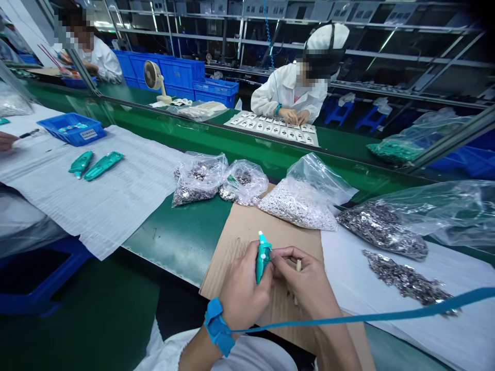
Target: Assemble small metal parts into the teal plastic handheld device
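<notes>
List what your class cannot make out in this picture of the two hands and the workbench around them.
Head view: the left hand and right hand cover much of the teal plastic part, hiding its middle.
Head view: the pale stub is partly hidden by the right hand and too small to name.
Head view: the loose metal pieces are too small to identify.
Head view: the co-worker's hand is cut off by the left edge.

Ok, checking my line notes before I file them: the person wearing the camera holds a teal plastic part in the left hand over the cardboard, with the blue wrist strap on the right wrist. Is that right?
Not quite: the head view shows the blue wrist strap on the left wrist, not the right. The left hand does hold the teal plastic part over the cardboard.
</notes>
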The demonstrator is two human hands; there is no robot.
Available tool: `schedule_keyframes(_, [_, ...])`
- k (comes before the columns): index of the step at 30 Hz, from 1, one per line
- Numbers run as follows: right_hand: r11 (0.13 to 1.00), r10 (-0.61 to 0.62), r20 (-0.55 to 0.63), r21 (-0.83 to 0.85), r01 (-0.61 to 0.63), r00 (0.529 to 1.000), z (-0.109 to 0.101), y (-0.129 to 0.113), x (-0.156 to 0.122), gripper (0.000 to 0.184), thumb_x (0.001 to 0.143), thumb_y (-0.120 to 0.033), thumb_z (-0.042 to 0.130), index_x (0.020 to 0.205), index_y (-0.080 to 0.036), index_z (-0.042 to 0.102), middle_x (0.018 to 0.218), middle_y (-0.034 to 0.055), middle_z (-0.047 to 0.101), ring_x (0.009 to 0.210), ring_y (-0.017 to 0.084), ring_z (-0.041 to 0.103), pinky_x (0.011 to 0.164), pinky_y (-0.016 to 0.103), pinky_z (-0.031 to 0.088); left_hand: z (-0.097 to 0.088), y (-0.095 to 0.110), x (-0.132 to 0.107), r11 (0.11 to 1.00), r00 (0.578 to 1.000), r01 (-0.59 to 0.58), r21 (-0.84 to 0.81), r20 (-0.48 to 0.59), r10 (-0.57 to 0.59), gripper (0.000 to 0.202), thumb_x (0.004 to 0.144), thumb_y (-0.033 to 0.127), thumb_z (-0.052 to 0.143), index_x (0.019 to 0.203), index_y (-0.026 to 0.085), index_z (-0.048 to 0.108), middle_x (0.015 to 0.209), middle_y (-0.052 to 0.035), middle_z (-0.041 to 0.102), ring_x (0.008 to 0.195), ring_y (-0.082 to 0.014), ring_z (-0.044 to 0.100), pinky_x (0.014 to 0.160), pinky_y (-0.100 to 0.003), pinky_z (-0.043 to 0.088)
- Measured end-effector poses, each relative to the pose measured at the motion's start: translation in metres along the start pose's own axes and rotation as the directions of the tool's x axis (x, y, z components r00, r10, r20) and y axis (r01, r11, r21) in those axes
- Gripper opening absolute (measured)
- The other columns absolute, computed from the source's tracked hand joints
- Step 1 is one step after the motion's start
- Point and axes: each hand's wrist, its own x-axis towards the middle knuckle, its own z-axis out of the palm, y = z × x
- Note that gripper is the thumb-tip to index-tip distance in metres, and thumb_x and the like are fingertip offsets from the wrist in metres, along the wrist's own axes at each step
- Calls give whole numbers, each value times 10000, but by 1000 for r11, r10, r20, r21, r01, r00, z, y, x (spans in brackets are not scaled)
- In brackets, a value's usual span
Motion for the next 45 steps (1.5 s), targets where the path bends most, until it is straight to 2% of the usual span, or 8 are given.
schedule_keyframes(4, [993,74,44,89,-77,996,-3,-6,-4,452,641,-569,798,819,-156,751,613,40,664,579,184,622,489,252,480,-1,3,-1,999,1000,11,-50,21,-10,114,979,276,449,1063,245,519,799,11,669,742,-191,663,655,-266,460])
schedule_keyframes(9, [982,125,67,135,-134,990,-4,-22,-13,405,624,-490,852,797,-138,751,511,-40,527,364,35,295,344,197,256,-3,10,-3,1000,1000,-5,6,-19,5,89,958,265,475,1010,237,541,798,4,643,721,-188,620,595,-247,404])
schedule_keyframes(15, [971,126,140,186,-151,982,-7,-17,-12,432,642,-521,847,809,-137,740,438,-82,391,366,28,202,336,195,185,-7,14,-2,1000,1000,-16,16,7,16,60,930,249,502,954,235,555,702,20,623,646,-173,604,573,-238,381])
schedule_keyframes(22, [966,100,158,220,-134,982,-6,-17,-14,415,647,-515,855,788,-149,720,427,-84,384,366,24,218,349,180,225,-11,16,-4,1000,1000,-16,12,16,16,77,922,253,496,961,234,559,706,13,635,671,-182,622,594,-240,401])
schedule_keyframes(29, [941,124,195,287,-178,973,0,-19,-11,450,586,-519,885,746,-148,686,461,-77,427,349,-1,180,326,173,133,-13,18,-2,997,999,-26,-70,20,27,50,916,245,504,921,223,548,658,38,606,607,-153,629,572,-220,419])
schedule_keyframes(32, [941,128,206,283,-185,970,-4,-18,-15,446,651,-550,836,782,-148,693,471,-63,453,349,8,199,326,177,113,-12,19,-1,980,999,9,-201,43,-1,62,911,267,521,919,214,551,694,35,612,592,-142,646,553,-207,449])
schedule_keyframes(35, [953,141,324,210,-217,935,-12,-20,-20,431,775,-570,733,811,-142,688,522,-22,536,365,21,248,341,176,153,-9,17,-3,946,995,71,-315,85,-47,85,908,276,530,915,196,558,723,14,630,595,-140,654,556,-206,489])
schedule_keyframes(45, [969,121,386,153,-192,915,-17,-19,-24,451,841,-573,666,730,-137,631,571,-8,570,363,12,278,358,177,173,-7,15,-7,873,979,181,-452,171,-115,565,960,651,377,1046,158,642,664,-3,619,433,-92,559,416,-175,398])
